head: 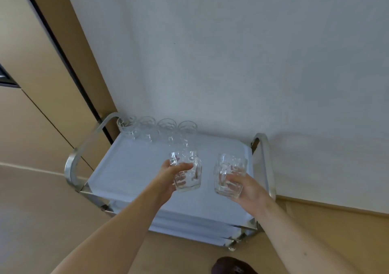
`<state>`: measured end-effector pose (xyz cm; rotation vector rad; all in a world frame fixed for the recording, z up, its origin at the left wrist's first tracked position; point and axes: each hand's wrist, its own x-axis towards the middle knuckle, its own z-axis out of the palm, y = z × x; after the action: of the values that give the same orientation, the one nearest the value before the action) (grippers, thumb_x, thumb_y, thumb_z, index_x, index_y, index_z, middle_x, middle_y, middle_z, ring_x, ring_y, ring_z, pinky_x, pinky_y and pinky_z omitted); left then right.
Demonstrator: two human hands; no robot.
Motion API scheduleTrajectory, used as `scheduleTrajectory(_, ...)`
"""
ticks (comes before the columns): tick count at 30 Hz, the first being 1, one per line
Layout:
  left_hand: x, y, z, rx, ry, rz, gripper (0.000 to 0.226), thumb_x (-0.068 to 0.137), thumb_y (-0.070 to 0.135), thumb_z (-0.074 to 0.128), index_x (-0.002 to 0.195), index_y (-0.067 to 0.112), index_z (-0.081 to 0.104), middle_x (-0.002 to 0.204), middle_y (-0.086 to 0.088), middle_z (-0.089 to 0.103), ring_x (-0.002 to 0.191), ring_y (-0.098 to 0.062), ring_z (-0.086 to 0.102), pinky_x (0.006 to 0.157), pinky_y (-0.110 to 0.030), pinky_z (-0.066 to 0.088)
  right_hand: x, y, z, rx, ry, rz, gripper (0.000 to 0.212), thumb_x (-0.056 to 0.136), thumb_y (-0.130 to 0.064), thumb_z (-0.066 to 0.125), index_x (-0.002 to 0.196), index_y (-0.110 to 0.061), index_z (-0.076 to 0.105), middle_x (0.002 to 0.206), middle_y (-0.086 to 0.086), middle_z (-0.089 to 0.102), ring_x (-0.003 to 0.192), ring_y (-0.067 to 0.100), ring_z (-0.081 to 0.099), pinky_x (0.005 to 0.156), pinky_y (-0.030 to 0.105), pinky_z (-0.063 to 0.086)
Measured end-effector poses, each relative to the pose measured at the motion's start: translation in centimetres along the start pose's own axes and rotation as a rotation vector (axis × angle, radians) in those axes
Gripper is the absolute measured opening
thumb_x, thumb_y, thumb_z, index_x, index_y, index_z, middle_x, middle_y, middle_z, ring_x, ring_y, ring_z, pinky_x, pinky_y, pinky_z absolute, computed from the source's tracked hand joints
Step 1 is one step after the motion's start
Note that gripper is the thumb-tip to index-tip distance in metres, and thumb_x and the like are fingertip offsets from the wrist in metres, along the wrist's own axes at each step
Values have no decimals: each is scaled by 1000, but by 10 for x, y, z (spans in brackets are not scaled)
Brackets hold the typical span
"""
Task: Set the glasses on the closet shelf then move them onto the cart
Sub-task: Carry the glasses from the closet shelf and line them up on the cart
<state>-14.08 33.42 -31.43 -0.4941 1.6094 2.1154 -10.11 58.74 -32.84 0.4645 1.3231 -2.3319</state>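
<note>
A steel-framed cart (69, 168) with a pale top tray stands against a white wall (252, 53), beside tan closet panels (31, 63) at 9 o'clock. Two bare arms reach over the tray, each carrying a clear handled glass mug. The left hand (168, 177) has its fingers curled round the left mug (187, 172), thumb across the near face, handle turned toward 3 o'clock. The right hand (246, 187) cups the right mug (230, 175) from below and behind, fingers wrapped on its lower body. Both mugs appear to hang just above the tray, not yet resting on it. Four more glasses (157, 129) stand in a row along the tray's far edge at 11 o'clock.

The step in hand looks like the last leg, moving glasses onto the cart. The next move calls for lowering both mugs upright onto bare tray, apart from each other and the row. No brand, label or writing can be read anywhere.
</note>
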Motion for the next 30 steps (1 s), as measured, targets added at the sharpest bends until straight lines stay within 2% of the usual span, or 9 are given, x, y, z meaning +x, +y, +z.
scheduleTrajectory(2,6,2,3,27,-15,-1,86,51,29,93,129,22,57,107,-4,71,89,-21,69,72,-36,55,7,-3,-4,-26,-6,1,79,59,-12,91,132,-11,60,116,15,71,105,31,71,88,47,57)
scheduleTrajectory(5,20,6,10,55,-18,3,79,53,24,89,125,24,56,109,-2,70,91,-19,68,74,-33,54,24,-7,-12,-68,-5,-4,75,59,-11,91,129,-7,63,115,17,71,103,33,71,85,43,57)
scheduleTrajectory(10,53,6,19,122,20,-24,85,48,18,90,123,22,52,111,-4,67,91,-19,69,79,-37,56,65,-9,-33,-119,41,52,90,61,-6,94,140,-1,50,135,30,57,119,43,63,110,53,45)
scheduleTrajectory(14,84,3,22,204,86,-55,101,39,17,95,129,24,50,117,-8,63,102,-25,68,92,-47,55,92,-11,-47,-182,68,93,89,57,-10,97,136,-14,56,133,21,61,119,36,63,109,52,46)
scheduleTrajectory(18,105,-3,20,296,139,-65,108,35,20,96,131,26,47,118,-6,65,104,-22,68,92,-43,54,118,-6,-62,-231,134,128,96,52,-12,101,136,-21,56,138,16,59,125,32,60,112,55,43)
scheduleTrajectory(20,114,-10,18,357,158,-64,111,36,23,98,132,29,44,122,-5,63,111,-21,65,98,-42,54,128,-4,-66,-242,152,135,95,48,-10,101,132,-19,59,132,14,63,122,30,63,110,53,45)
scheduleTrajectory(23,125,-17,16,444,167,-52,102,51,14,100,133,32,41,121,-2,57,114,-19,58,101,-42,53,134,-5,-63,-300,178,164,96,45,-12,102,130,-21,58,127,10,67,120,29,64,105,49,50)
scheduleTrajectory(27,135,-22,16,522,166,-37,99,55,14,99,131,36,39,121,1,56,111,-17,57,98,-40,54,138,-6,-57,-415,223,125,105,44,-3,97,132,-27,47,123,6,60,112,19,61,85,30,50)
scheduleTrajectory(30,138,-26,19,583,182,13,102,55,16,98,133,37,36,125,5,55,114,-16,56,96,-34,50,143,-4,-56,-491,237,91,103,52,4,95,135,-29,45,120,1,55,112,15,57,79,24,47)
